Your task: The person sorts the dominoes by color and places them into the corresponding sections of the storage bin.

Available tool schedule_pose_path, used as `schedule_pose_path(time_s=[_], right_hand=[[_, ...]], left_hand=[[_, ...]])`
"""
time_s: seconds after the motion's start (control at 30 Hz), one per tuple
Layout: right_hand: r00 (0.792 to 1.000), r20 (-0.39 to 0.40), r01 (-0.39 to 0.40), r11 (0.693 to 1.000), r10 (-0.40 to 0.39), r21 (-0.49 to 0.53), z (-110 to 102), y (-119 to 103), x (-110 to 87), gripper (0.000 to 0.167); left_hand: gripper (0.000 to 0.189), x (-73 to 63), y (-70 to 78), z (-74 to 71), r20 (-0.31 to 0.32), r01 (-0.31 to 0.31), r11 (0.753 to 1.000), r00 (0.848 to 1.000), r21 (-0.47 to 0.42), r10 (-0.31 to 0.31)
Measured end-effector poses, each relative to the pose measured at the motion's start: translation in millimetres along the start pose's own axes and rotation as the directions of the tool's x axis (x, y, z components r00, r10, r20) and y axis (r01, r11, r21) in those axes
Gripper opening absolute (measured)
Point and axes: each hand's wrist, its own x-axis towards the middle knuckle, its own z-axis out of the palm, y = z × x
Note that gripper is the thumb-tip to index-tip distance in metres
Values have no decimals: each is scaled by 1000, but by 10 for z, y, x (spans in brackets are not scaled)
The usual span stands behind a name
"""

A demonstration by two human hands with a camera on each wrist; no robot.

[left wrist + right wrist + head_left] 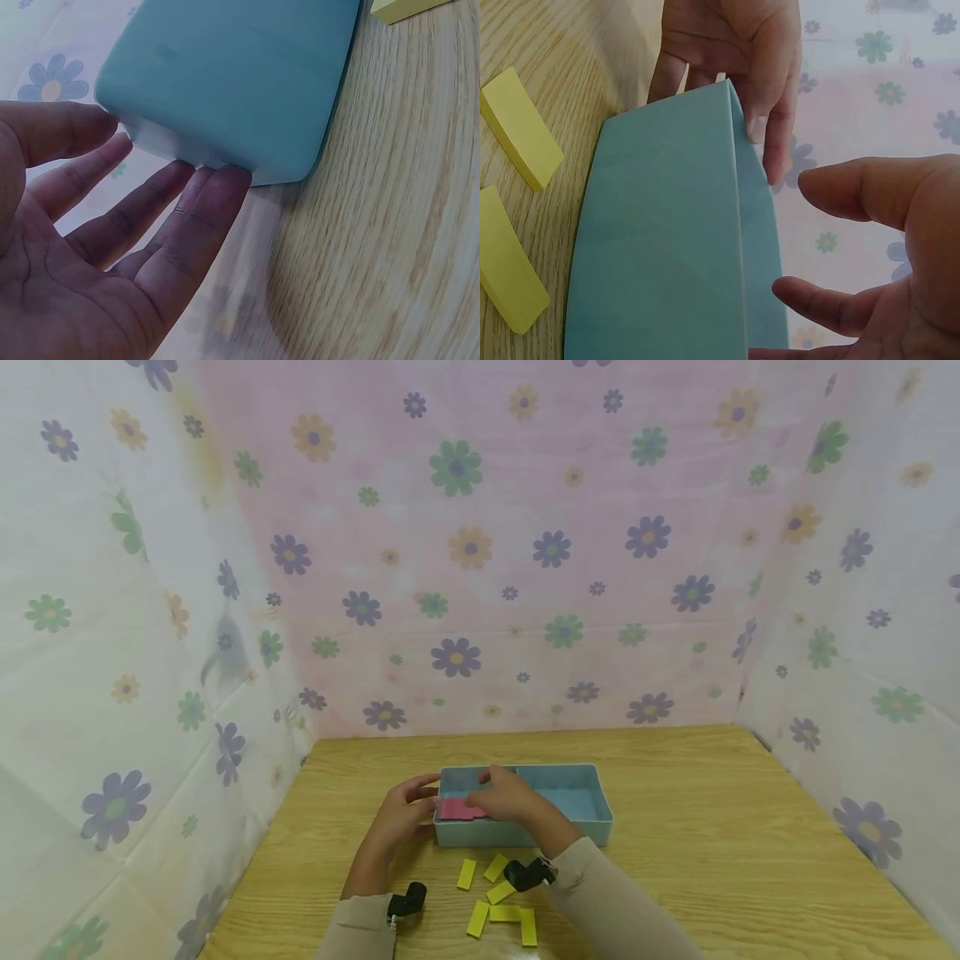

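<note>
Head view: pale wood-grain table carries the lot. Light-blue, open-topped rectangular plastic-looking box sits well in from the table's left and right edges; a thin divider splits it in two.

Bare left hand braces the box's left end: fingers fairly straight, tips on the end wall, thumb at the rim, no clench. Good brace; keep it light and steady so the box doesn't skid or tip.

Bare right hand reaches over the left compartment, thumb and fingers apart; right wrist view shows nothing between them. Fingertip contact below: can't tell.

Flat deep-pink rectangular pieces lie in that compartment by its front-left corner, partly under the right hand; count unclear. Step reads as settling these. I'd press flat and nudge edges square to the front wall, not pinch and lift.

Six small yellow rectangular blocks lie loose on the table off the box's front wall. Right forearm crosses near them; keep the wrist high.
</note>
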Motion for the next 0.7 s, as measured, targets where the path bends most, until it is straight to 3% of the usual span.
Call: schedule_pose_path(time_s=[0.2,0.33,0.5,0.7], right_hand=[[996,-50,78,996,-76,47,-86,11,-62,61],[971,-142,206,974,-191,97,-248,110,-161,48],[903,-232,386,921,-363,61,-461,317,-336,43],[833,-319,465,884,-452,-38,-721,632,-491,45]], left_hand=[[48,0,-3,8,-9,2,1000,1000,4,-2],[48,7,-1,18,-15,7,1000,1000,16,-7],[48,7,5,23,-14,11,1000,1000,16,-10],[48,-3,11,17,-23,3,1000,1000,21,-2]])
